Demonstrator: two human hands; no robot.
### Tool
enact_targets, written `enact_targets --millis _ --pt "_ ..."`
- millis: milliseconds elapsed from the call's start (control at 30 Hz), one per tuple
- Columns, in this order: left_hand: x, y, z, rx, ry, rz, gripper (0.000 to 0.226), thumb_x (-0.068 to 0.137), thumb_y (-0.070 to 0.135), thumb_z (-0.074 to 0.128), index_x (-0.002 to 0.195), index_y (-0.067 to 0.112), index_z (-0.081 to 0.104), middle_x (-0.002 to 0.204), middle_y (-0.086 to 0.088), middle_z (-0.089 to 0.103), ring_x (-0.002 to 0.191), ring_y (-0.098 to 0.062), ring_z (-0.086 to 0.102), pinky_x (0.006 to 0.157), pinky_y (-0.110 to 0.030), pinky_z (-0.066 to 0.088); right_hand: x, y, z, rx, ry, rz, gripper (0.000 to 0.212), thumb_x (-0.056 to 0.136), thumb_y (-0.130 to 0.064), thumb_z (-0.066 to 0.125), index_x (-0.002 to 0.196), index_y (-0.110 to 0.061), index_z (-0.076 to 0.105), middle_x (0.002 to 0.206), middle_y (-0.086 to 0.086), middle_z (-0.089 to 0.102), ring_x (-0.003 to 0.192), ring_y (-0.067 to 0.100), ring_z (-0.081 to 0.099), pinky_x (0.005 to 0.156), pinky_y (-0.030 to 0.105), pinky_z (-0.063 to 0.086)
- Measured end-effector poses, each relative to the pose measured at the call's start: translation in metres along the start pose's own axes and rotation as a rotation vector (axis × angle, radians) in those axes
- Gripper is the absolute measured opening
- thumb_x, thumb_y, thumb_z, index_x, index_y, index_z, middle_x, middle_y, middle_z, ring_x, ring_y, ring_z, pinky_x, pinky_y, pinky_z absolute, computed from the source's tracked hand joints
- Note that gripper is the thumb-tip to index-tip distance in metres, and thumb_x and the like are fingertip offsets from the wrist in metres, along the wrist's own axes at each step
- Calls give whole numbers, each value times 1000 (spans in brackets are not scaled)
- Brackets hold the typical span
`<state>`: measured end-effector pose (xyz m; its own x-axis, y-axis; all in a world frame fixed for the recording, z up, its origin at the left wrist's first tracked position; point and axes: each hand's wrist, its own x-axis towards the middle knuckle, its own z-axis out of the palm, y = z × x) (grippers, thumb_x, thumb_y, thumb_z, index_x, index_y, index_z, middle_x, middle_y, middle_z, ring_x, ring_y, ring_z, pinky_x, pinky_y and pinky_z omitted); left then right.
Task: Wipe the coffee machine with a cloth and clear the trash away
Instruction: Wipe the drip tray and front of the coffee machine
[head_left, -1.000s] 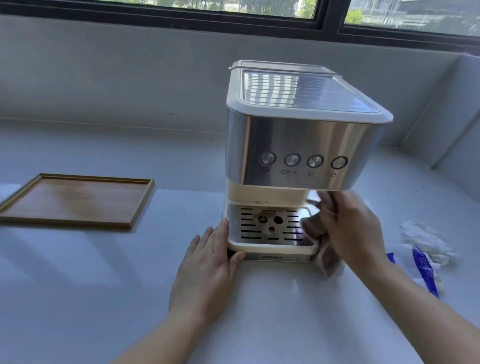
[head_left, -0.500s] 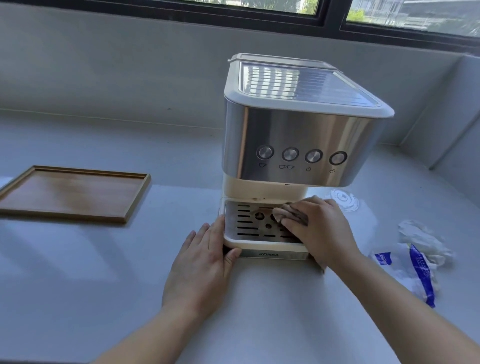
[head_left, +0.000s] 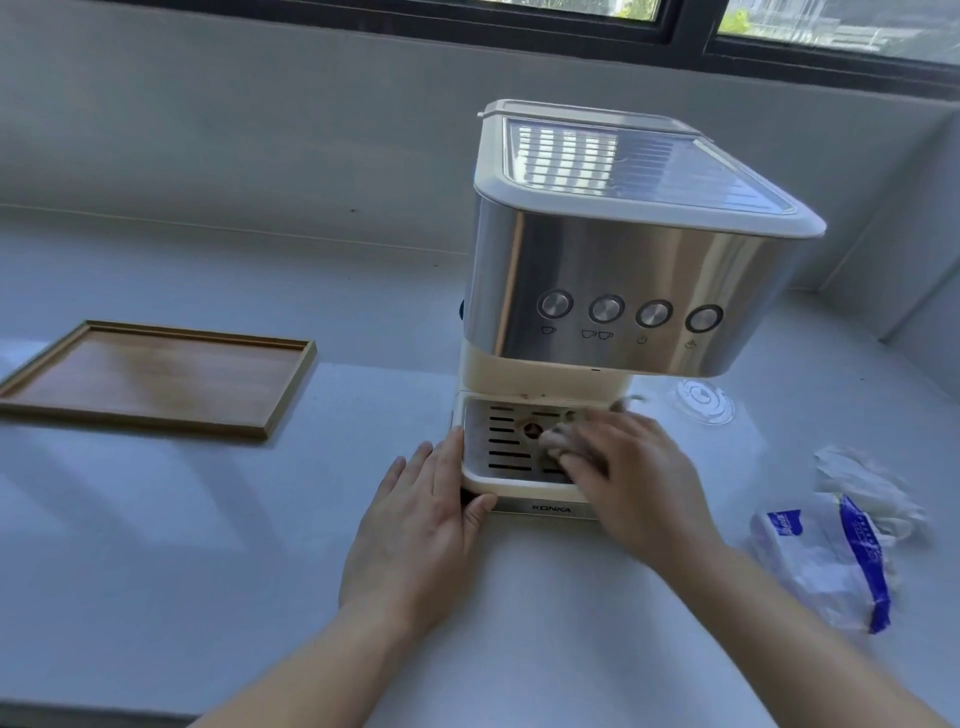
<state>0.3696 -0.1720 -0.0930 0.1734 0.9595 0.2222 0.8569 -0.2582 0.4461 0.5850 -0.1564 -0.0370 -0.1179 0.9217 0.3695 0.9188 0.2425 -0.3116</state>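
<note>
A steel and cream coffee machine (head_left: 613, 270) stands on the white counter, its slotted drip tray (head_left: 506, 447) at the front. My right hand (head_left: 634, 483) presses a grey-brown cloth (head_left: 563, 441) onto the right part of the drip tray; most of the cloth is hidden under the fingers and blurred. My left hand (head_left: 415, 525) lies flat against the machine's left front corner, thumb on the base. A white and blue plastic wrapper (head_left: 831, 561) and crumpled white tissue (head_left: 867, 488) lie on the counter to the right.
A shallow wooden tray (head_left: 156, 379) sits on the counter at the left. A clear round plastic lid (head_left: 701, 400) lies right of the machine. A wall with a window runs behind, and a side wall closes the right corner.
My right hand has brought the cloth from the drip tray's right edge onto the grille and is sliding it leftward. The left hand stays braced on the machine's base.
</note>
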Motion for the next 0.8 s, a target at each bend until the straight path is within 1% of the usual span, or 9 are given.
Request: enact_targets --millis 100,167,233,300,400,467,533,667,800 --pt "0 0 0 6 -14 -13 69 96 59 18 155 28 1 161 10 25 149 -9 14 121 -25 2 -1 -19 10 -11 -113 -137 27 91 -47 55 113 -38 67 120 -21 65 113 10 55 87 32 50" --pt "0 0 0 13 -18 -17 71 96 60 16 156 24 0 162 8 23 149 -8 12 121 -24 0 15 -5 5 5 -158 -28 23 95 -45 52 112 -39 66 117 -20 65 118 11 52 86 34 50" --pt "0 0 0 32 -12 -19 72 97 59 15 156 21 -1 162 8 20 150 -8 10 121 -24 -1 24 0 5 -37 -105 44 21 95 -42 51 104 -33 68 112 -16 67 115 15 51 84 35 49" --pt "0 1 -1 33 -26 -20 72 97 58 16 156 20 -3 163 8 18 150 -7 9 122 -24 -1 17 -19 12 -80 -88 -33 20 93 -38 52 104 -29 66 111 -14 66 111 16 53 85 36 48" --pt "1 2 -1 33 -42 -28 71 99 55 18 155 20 -5 164 8 15 150 -6 7 122 -25 -2 1 -36 16 6 -187 -204 31 87 -36 51 115 -30 63 115 -13 65 104 15 54 88 35 48" --pt "1 1 -1 42 -51 -29 72 98 57 17 156 20 -5 164 8 15 150 -7 7 122 -25 0 14 -25 10 -5 -217 -148 25 90 -37 49 113 -35 60 113 -17 63 107 11 50 88 36 46" --pt "1 0 -1 48 -43 -27 72 97 58 16 156 20 -1 163 9 18 150 -8 9 123 -27 2 22 -24 11 -34 -172 -55 22 93 -37 50 112 -32 61 113 -16 64 113 13 49 90 37 44" --pt "2 4 -4 -10 -27 -10 55 99 55 23 147 30 19 153 16 35 146 -10 23 122 -34 14 27 -55 25 -20 -211 -186 15 88 -31 48 95 -22 57 103 -9 64 103 19 50 85 35 42" --pt "2 2 -2 16 -48 -15 66 100 54 21 155 24 -1 160 13 22 150 -8 12 123 -31 7 45 -64 26 -40 -180 -43 18 91 -30 48 95 -20 62 101 -7 66 105 20 46 85 34 41"
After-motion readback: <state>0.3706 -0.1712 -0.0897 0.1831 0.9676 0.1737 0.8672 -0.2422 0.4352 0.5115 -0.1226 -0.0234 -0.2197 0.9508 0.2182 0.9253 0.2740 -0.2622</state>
